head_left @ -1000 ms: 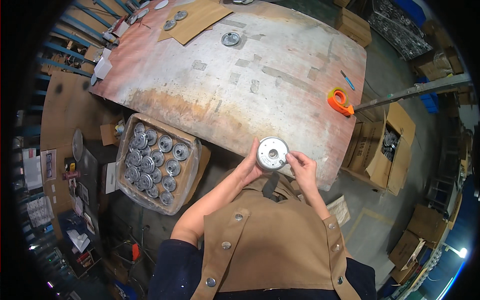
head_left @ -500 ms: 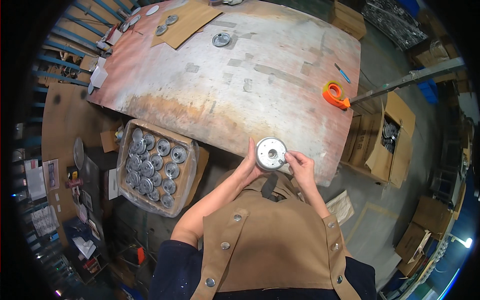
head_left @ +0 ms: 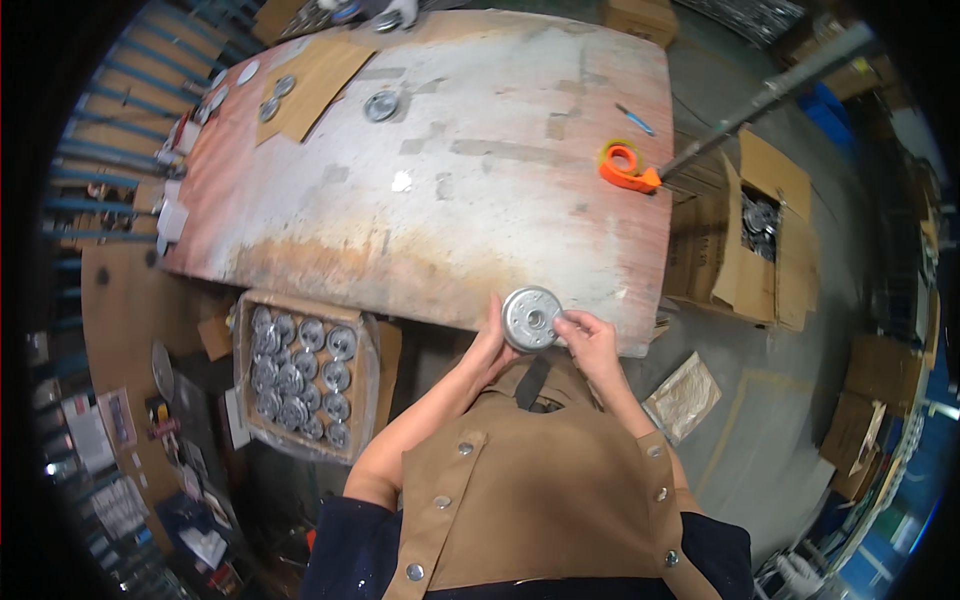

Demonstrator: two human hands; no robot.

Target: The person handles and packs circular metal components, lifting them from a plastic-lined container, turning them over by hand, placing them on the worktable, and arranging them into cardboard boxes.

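Note:
A silvery round metal part (head_left: 531,319) with a central hole and small holes in its face is held up at the table's near edge. My left hand (head_left: 491,345) supports it from the left and below, thumb up along its rim. At the right side of the face, the fingers of my right hand (head_left: 588,341) are pinched against it; anything small between the fingertips is hidden. Another round metal part (head_left: 381,106) lies alone on the far half of the worn table (head_left: 480,210).
A plastic-lined carton (head_left: 372,385) of similar metal parts stands left, below the table edge. Orange tape dispenser (head_left: 630,170) and blue cutter (head_left: 635,120) lie at the right. An open carton (head_left: 735,230) stands beyond a metal post (head_left: 760,110). Another person's gloved hand (head_left: 405,12) shows at the far edge.
My view has shifted, so the table sits further left. Both hands stay on the round metal part, which is tilted slightly differently. A gloved hand now shows at the far edge.

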